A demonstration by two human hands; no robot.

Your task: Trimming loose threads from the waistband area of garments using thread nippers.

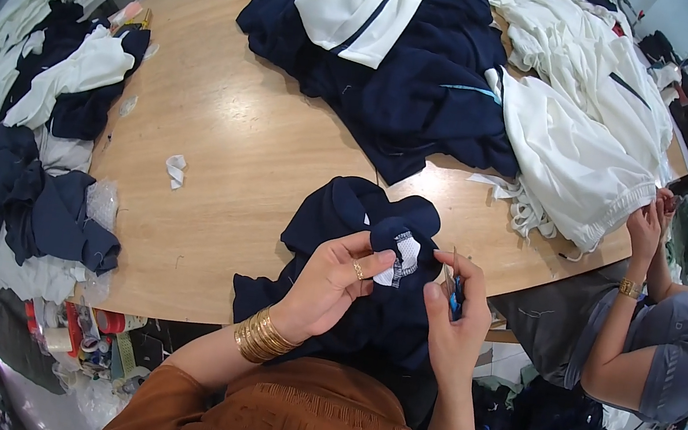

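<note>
The wooden table (177, 261) takes up most of my view, with a navy heap (388, 101) and white garments (581, 144) spread along its far side. To the right, a co-worker (666, 352) has both hands at the gathered edge of one. Nearest the body, a navy garment (321, 220) lies bunched at the table's near edge, one part of it raised between the two hands. I see the left hand (329, 284) pinching that part between thumb and fingers; the right hand (456, 332) grips small snips (457, 300) with blue handles — whether their blades are parted, I cannot tell. The relation I watch is this: the white patch (410, 252) lies just right of the left thumb, slanting lengthwise from upper right to lower left — the left hand touches it, while the blades stand just beside it, apart, pointing away from the body.
</note>
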